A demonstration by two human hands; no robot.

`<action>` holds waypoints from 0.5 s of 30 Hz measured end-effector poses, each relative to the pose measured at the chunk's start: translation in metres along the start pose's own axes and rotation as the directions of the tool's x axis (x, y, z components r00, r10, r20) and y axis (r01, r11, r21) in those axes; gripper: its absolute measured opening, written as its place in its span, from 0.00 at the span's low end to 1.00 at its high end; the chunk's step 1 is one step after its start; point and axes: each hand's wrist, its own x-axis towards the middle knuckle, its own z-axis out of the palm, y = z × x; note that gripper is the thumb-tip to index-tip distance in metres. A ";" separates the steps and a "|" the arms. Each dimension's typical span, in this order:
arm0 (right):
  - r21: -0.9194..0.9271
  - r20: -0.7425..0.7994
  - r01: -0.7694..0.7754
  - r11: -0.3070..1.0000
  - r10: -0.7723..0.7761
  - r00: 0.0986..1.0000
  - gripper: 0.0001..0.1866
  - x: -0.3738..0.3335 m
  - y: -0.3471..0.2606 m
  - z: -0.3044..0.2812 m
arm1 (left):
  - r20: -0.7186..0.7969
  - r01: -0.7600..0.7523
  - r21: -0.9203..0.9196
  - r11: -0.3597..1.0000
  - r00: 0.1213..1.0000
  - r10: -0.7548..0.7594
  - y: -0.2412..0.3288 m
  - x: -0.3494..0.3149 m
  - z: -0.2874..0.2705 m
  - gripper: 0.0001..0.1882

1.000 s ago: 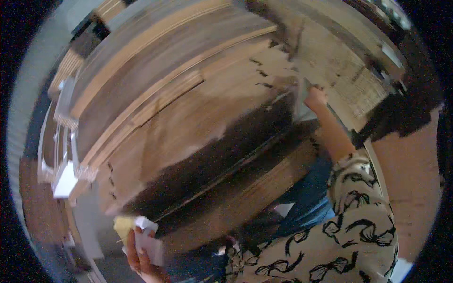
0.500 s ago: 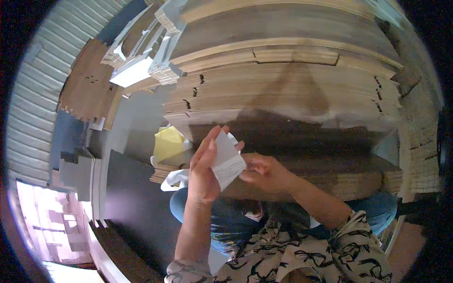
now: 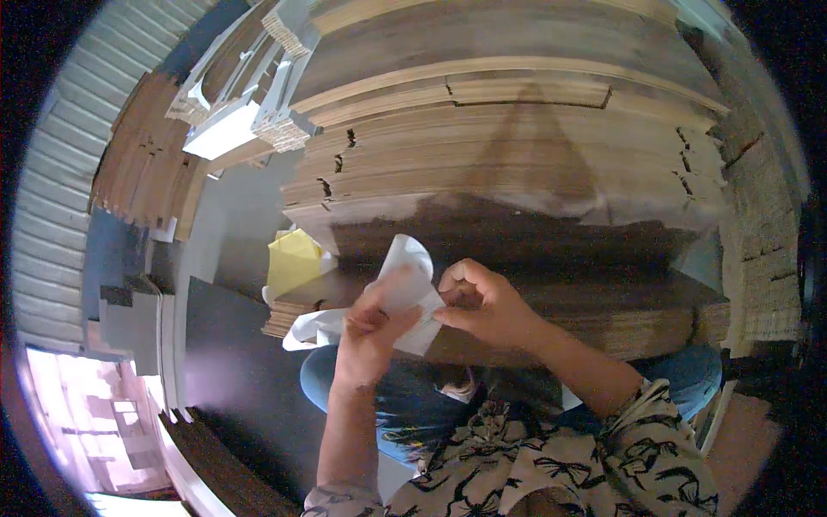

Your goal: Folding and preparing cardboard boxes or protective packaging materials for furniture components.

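Note:
A white printed paper curls upward at its far end, above the near edge of the cardboard. My left hand is closed on it, with the thumb lying across its face. At the paper's right edge is my right hand, its thumb and forefinger curled together near the side. Whether those right fingertips pinch the paper or something small cannot be made out. Beneath both hands lies a low stack of cardboard sheets, close to my knees.
A tall stack of flat cardboard stands in front. Yellow paper and a crumpled white sheet lie at the left. Farther left are white frame-like pieces, brown cardboard and a corrugated wall.
The paper has turned and now curls at the top. My left thumb has moved across its face, and my right fingers have risen slightly. The view has shifted a little.

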 end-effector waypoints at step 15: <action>-0.720 0.098 0.539 0.438 -0.704 0.703 0.08 -0.008 0.010 -0.031 | 0.067 0.360 -0.199 0.912 0.933 -0.353 0.001 0.007 0.029 0.19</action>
